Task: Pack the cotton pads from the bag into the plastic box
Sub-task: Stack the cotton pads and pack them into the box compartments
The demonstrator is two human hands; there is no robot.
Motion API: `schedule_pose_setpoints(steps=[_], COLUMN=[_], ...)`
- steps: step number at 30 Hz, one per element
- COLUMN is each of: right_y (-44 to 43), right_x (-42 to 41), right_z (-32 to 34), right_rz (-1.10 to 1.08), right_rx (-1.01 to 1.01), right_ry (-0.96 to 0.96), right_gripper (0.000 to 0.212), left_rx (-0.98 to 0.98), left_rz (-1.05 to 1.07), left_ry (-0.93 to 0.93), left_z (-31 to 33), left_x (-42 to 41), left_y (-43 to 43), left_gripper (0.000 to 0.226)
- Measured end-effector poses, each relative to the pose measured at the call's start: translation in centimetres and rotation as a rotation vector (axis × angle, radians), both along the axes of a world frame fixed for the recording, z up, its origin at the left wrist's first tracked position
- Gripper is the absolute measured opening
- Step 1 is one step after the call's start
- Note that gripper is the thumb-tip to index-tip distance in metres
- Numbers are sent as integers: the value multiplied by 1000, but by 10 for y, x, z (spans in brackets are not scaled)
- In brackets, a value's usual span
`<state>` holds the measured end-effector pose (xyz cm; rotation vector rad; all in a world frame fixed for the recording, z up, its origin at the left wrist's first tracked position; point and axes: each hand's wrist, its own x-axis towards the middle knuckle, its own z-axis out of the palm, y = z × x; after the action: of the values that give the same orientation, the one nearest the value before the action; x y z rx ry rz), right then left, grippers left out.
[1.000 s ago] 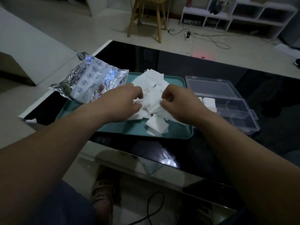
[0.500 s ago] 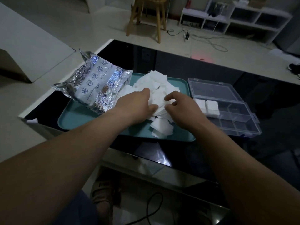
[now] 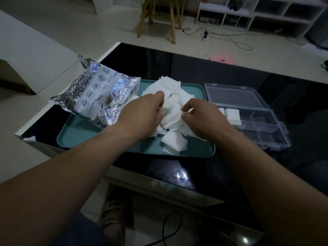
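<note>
Left hand has curled farther into the cotton pads; right hand pinches them too, gathering a stack; next, carry it right into the box

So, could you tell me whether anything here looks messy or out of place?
The cotton pads lie in a loose, jumbled heap on the teal tray, a few at its near edge. The foil bag sits crumpled, overhanging the tray's left side. Only a few pads are in the plastic box.
</note>
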<state>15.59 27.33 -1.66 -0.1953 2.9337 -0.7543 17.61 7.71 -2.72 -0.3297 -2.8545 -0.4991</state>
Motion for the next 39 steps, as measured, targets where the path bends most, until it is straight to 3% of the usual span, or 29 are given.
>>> schedule_pose_setpoints(steps=[6, 23, 29, 34, 39], right_y=[-4, -3, -7, -14, -18], right_x=[1, 2, 1, 9, 8], right_z=[0, 2, 8, 16, 17], right_rz=[8, 45, -78, -46, -78], right_rx=[25, 38, -135, -266, -476], right_ry=[-21, -7, 173, -2, -154], right_gripper=[20, 18, 25, 48, 12], left_rx=[-1, 35, 134, 220, 200], left_rz=[-34, -33, -41, -48, -125], left_ry=[-152, -115, -80, -78, -28], left_z=[-17, -10, -6, -3, -6], left_x=[0, -3, -4, -3, -1], left_y=[3, 10, 5, 8, 11], left_gripper=[28, 40, 37, 35, 36])
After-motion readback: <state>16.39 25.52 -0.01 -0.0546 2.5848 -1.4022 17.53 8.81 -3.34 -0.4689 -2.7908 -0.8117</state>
